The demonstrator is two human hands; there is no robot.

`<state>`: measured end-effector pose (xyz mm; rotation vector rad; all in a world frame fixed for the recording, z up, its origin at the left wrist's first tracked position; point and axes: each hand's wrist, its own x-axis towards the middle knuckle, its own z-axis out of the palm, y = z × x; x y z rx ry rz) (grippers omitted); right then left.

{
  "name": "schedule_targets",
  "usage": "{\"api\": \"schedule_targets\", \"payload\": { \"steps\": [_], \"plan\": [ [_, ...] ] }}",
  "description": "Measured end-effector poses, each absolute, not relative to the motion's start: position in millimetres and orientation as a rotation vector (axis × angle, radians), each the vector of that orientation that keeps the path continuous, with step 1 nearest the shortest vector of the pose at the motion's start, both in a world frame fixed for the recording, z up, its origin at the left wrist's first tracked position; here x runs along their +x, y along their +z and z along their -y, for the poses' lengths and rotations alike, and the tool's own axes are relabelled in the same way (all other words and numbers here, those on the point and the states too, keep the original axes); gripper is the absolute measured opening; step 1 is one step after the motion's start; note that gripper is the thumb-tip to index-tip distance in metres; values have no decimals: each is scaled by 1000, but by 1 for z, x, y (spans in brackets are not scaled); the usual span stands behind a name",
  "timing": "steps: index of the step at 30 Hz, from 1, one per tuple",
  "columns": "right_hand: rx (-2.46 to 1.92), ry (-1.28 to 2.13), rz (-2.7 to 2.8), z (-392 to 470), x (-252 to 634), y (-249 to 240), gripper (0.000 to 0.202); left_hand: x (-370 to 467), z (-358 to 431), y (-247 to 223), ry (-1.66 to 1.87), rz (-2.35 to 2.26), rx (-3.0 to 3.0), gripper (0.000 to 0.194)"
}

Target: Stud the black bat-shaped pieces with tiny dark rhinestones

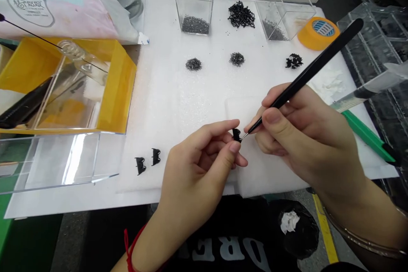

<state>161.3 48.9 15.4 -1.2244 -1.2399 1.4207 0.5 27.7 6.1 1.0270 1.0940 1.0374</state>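
Head view: I look down at a white worktop. At six o'clock, black cloth bears big pale letters, upside down to me, apparently D, R, E, the rest covered. At ten o'clock lies a pale packet; its shield outline frames stylised characters I can't read. The right hand grasps a slim black tool; the left hand is closed in a pinch. An orange roll at two o'clock wears a blue-and-white label. Two black looped pieces lie at eight o'clock. In that pinch, just off centre toward four o'clock, I see a tiny dark part, partly finger-covered, the tool's metal tip at its edge.
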Motion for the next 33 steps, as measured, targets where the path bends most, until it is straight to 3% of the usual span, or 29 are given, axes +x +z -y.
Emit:
{"api": "schedule_targets", "payload": {
  "steps": [33],
  "plan": [
    [-1214,1368,1188,-47,160,12,7,1,-28,6,1007,-1044,946,12]
  ]
}}
